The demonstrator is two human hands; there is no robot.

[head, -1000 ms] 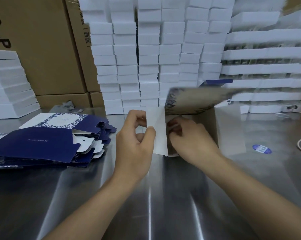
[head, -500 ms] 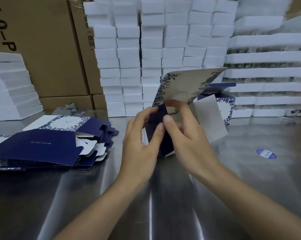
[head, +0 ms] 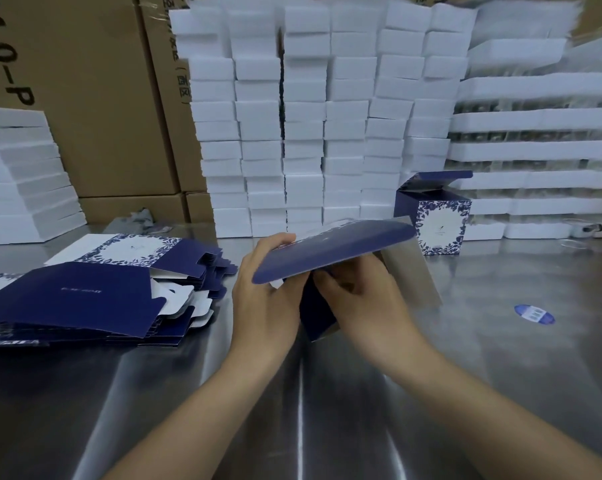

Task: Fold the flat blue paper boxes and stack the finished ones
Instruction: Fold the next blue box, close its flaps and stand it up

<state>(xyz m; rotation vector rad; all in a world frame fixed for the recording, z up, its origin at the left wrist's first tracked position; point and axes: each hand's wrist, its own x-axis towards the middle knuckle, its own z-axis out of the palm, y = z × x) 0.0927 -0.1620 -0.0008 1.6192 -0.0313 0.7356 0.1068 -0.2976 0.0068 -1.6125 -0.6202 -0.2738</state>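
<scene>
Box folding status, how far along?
Done: one folded box stands at the back right with its top flap open, the only finished blue one in view. In hand: left grip and right grip hold a part-folded box over the table. Left: a thick pile of flat boxes on the left.
</scene>
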